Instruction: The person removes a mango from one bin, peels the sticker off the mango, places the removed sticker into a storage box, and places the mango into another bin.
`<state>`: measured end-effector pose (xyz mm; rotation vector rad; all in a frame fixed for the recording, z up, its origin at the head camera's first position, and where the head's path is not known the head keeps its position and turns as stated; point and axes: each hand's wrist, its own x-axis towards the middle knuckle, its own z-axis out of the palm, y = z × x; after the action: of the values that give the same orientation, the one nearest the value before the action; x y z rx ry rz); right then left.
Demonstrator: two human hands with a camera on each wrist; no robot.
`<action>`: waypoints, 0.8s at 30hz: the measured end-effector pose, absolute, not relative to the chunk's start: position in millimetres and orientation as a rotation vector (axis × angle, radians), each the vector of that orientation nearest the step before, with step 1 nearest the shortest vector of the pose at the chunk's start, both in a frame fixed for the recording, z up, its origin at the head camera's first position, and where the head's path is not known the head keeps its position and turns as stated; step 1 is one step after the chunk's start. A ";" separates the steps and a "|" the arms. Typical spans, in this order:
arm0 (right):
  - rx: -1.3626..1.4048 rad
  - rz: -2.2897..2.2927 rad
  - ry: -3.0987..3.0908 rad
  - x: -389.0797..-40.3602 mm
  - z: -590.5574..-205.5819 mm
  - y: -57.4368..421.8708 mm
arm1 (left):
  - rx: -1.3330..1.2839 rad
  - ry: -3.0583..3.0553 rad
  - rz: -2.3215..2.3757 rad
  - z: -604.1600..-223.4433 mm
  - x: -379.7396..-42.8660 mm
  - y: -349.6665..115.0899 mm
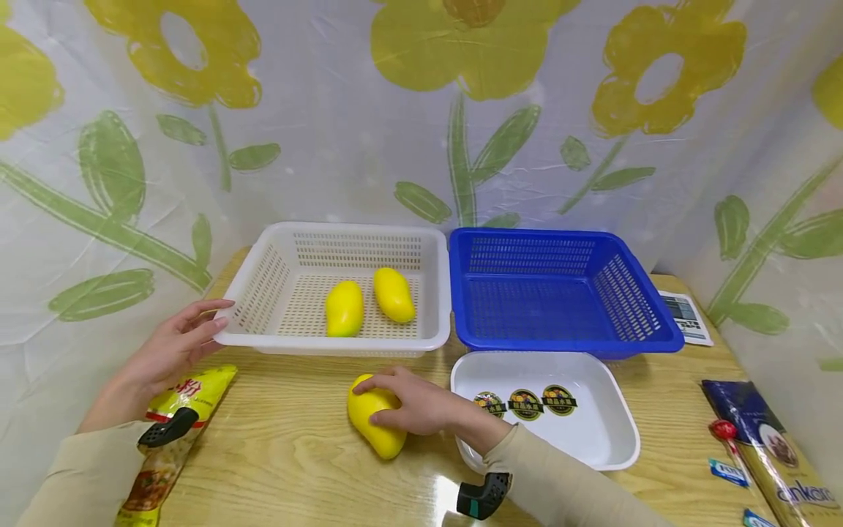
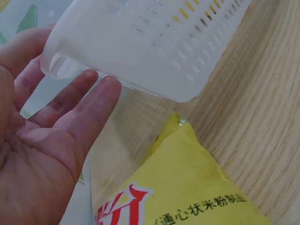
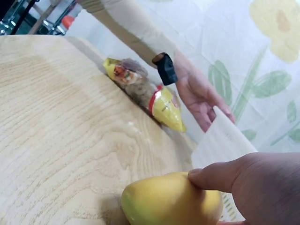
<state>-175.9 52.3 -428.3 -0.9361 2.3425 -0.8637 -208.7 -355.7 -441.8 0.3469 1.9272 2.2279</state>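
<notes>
My right hand [image 1: 418, 402] grips a yellow mango [image 1: 382, 435] close over the table, thumb on the near side and fingers across its top. In the right wrist view the thumb presses on the mango [image 3: 164, 199]. At the left front corner of a white plastic basket [image 1: 336, 346], my left hand [image 1: 167, 351] holds the rim. The left wrist view has fingertips under the basket's rim [image 2: 136, 56]. Inside this basket lie two more mangoes, one [image 1: 345, 309] left of the other [image 1: 394, 294].
A blue basket [image 1: 566, 342] stands right of the white one. In front of it sits a white tray [image 1: 593, 432] with several round fruit stickers [image 1: 525, 404]. A yellow food bag [image 1: 197, 391] lies below the left hand. Another bag [image 1: 757, 439] and a red spoon [image 1: 723, 430] lie far right.
</notes>
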 end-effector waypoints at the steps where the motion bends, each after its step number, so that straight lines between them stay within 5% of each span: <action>1: -0.942 -0.864 2.342 -176.3 -428.4 51.9 | 0.344 1.937 2.225 -442.4 -208.9 -355.7; 24: -0.958 -0.957 2.424 -172.5 -426.5 49.5 | 0.321 2.000 2.221 -448.2 -209.9 -354.7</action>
<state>-172.5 49.5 -426.5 -0.9581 2.4240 -0.9565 -209.9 -354.7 -448.2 0.3213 1.9996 2.2213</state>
